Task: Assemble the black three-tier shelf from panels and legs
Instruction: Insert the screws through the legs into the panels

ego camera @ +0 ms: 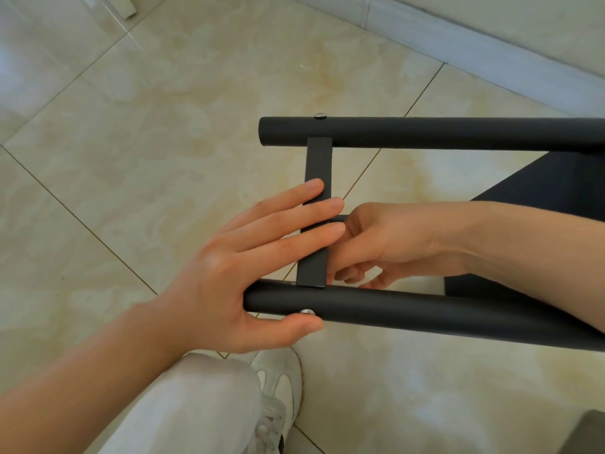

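Lying over tiled floor point(163, 126): part-built black shelf, on its side; far leg point(425, 132) and near leg point(425, 311) parallel, crossbar point(318, 162) btwn them, panel point(550, 178) at R.
L hand point(235, 257): fingers straight, flat across crossbar; thumb under near leg, beside screw point(307, 311).
R hand point(386, 244): behind crossbar, fingers curled round small dark piece point(338, 218); type not discernible.
Far leg: 2nd screw point(320, 116) on upper side.

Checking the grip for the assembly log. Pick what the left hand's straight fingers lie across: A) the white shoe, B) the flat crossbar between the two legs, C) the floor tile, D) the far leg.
B: the fingers of the left hand lie straight over the flat crossbar between the far leg and the near leg.
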A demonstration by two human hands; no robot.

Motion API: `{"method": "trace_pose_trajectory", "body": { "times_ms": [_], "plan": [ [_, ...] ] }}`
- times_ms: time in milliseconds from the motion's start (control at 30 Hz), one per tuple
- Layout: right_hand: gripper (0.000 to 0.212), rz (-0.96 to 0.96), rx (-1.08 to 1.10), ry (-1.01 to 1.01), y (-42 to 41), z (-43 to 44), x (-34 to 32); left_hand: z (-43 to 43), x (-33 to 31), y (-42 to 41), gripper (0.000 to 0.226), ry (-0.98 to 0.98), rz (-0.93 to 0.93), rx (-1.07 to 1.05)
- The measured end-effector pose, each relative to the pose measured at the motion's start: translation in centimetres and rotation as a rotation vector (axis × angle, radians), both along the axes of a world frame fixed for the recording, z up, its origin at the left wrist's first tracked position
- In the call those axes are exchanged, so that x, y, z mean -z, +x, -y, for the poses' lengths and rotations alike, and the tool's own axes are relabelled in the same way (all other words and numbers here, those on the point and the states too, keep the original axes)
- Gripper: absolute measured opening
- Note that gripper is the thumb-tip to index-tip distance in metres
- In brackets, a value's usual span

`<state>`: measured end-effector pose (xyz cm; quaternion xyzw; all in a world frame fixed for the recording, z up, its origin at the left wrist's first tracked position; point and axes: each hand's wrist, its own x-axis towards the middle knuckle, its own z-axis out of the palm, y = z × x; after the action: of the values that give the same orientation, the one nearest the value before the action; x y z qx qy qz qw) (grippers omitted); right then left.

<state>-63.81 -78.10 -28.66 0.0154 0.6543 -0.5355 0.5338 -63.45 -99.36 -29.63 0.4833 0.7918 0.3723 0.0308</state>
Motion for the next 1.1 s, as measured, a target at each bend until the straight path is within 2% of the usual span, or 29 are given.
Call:
{"method": "trace_pose_trajectory", "body": {
  "times_ms": [200,267,367,433,533,633,733,800,867,967,1100],
  "plan": [
    [0.046,0.007,0.021,-0.063,-0.26,-0.11,0.03,0.08,0.05,0.04,0.061,-0.002,0.003,-0.001],
    [0.041,0.016,0.004,-0.065,-0.41,-0.26,-0.07,-0.02,0.07,-0.02,0.061,0.003,-0.001,-0.001],
    [0.017,-0.007,-0.008,0.004,-0.34,-0.21,-0.01,-0.12,0.06,-0.17,0.061,0.013,-0.009,0.005],
    [0.011,-0.002,-0.003,0.003,-0.32,-0.11,-0.03,-0.08,0.08,-0.18,0.060,0.014,-0.009,0.005],
    [0.019,0.046,0.017,-0.086,-0.38,-0.24,0.01,-0.05,0.17,-0.14,0.060,0.012,-0.006,0.002],
    [0.032,0.024,0.011,-0.086,-0.27,-0.23,0.18,-0.04,0.18,-0.21,0.060,0.011,-0.010,-0.001],
    [0.013,-0.023,0.016,-0.033,-0.08,0.00,0.10,-0.02,0.25,-0.23,0.060,0.013,-0.019,-0.004],
    [0.012,-0.007,0.019,-0.032,-0.18,-0.07,0.02,-0.02,0.31,-0.22,0.061,0.014,-0.018,-0.003],
    [0.023,0.022,0.023,-0.074,-0.31,-0.36,0.05,-0.01,0.33,-0.22,0.060,0.014,-0.016,-0.005],
    [0.016,0.038,0.025,-0.118,-0.25,-0.36,-0.04,0.01,0.33,-0.24,0.060,0.010,-0.018,-0.008],
    [0.014,0.029,0.017,-0.049,-0.02,0.08,0.03,-0.03,0.35,-0.23,0.061,0.013,-0.019,-0.009]
  ]
}}
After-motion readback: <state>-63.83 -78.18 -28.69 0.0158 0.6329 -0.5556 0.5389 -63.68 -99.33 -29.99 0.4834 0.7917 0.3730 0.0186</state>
